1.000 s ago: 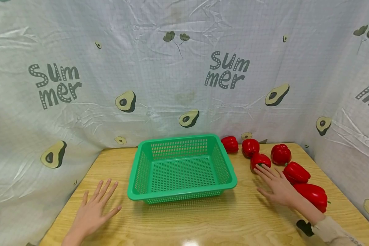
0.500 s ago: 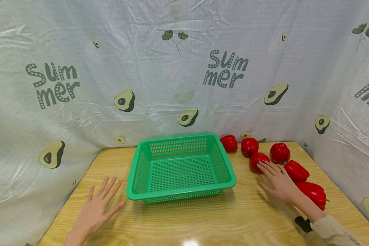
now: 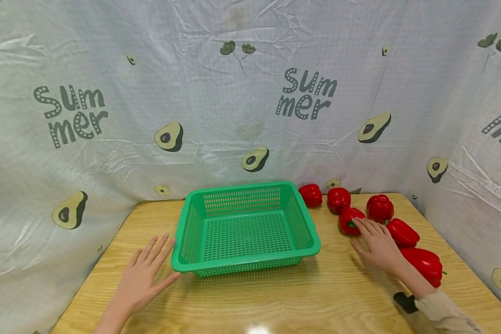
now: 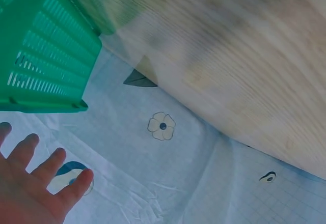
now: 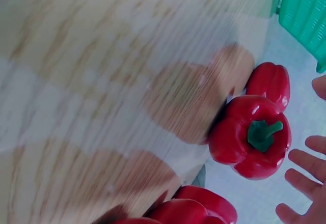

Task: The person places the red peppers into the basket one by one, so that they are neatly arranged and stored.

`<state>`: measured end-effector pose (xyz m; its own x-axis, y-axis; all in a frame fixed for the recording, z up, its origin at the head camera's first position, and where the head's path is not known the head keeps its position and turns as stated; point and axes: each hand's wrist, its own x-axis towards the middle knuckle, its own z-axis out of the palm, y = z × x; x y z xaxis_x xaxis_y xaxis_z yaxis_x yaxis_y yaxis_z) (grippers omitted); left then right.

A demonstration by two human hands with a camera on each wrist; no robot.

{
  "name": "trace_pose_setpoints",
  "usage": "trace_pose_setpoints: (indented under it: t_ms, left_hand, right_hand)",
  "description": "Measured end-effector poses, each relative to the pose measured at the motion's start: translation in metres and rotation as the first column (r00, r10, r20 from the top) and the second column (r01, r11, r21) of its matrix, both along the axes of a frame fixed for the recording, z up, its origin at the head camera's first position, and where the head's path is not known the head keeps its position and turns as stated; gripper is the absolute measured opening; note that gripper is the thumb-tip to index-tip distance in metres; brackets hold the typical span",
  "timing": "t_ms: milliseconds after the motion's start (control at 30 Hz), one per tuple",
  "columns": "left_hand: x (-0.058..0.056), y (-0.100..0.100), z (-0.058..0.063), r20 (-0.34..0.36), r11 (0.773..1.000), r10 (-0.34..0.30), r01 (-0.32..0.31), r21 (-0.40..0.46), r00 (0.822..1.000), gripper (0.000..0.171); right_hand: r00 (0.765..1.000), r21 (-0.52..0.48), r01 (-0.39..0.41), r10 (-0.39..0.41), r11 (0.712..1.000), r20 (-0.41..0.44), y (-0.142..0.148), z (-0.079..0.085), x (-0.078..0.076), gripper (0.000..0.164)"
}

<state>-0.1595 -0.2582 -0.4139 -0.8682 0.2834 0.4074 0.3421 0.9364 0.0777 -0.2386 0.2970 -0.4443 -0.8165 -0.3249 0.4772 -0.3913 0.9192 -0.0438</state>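
Red peppers (image 3: 381, 208), all outside the basket, on the counter (image 3: 259, 297) from about two to three o'clock of the green basket (image 3: 250, 259) (clock centred on the basket, head view, twelve at the far side).

Change: the left hand (image 3: 139, 283), at eight o'clock, has slid inward over the last second; fingertips were apart from the basket, now right beside its near-left rim. Contact can't be told. The right hand (image 3: 377, 243), at three o'clock, barely shifted; more of the near pepper's green stem (image 5: 264, 134) shows past the fingertips in the head view. Peppers and basket have stayed put. Judged meaning: hands are getting placed, one by the basket, one by a pepper; no pick-up so far.

Hands: left wide, fingers and thumb spread, holding nothing. Right also wide, fingers extended, holding nothing; fingertips overlap the edge of the near pepper (image 3: 347, 217) in the head view, but the right wrist view has them just beside it, so touch is unclear.

Counts: six peppers, one basket, one counter, two hands, one visible sleeve (image 3: 442, 310) (right arm), one dark object (image 3: 406, 302) at the right wrist, unidentified. Printed cloth (image 3: 217, 106) behind, at twelve.
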Motion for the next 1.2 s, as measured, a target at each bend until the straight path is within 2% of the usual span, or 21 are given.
trace_pose_setpoints:
  t_ms: [400,667,967,1200]
  left_hand:
    - [-0.012,0.013,0.002,0.002,1.000,-0.023,0.023,-0.001,1.000,0.074]
    - [-0.020,0.021,0.000,-0.009,0.999,-0.044,0.044,-0.008,0.999,0.072]
    - [-0.022,0.024,-0.004,0.003,1.000,-0.026,0.026,-0.005,1.000,0.073]
    - [-0.022,0.026,-0.003,-0.001,1.000,-0.023,0.023,-0.014,1.000,0.073]
  right_hand:
    - [0.997,-0.041,0.072,-0.073,0.997,-0.026,-0.002,-0.005,-0.010,0.062]
    - [0.993,-0.001,0.120,-0.120,0.993,0.006,-0.008,-0.007,-0.020,0.072]
    - [0.988,0.054,0.133,-0.137,0.990,0.070,-0.009,-0.006,-0.028,0.078]
    - [0.986,0.094,0.158,-0.162,0.983,0.037,-0.007,-0.011,-0.036,0.081]
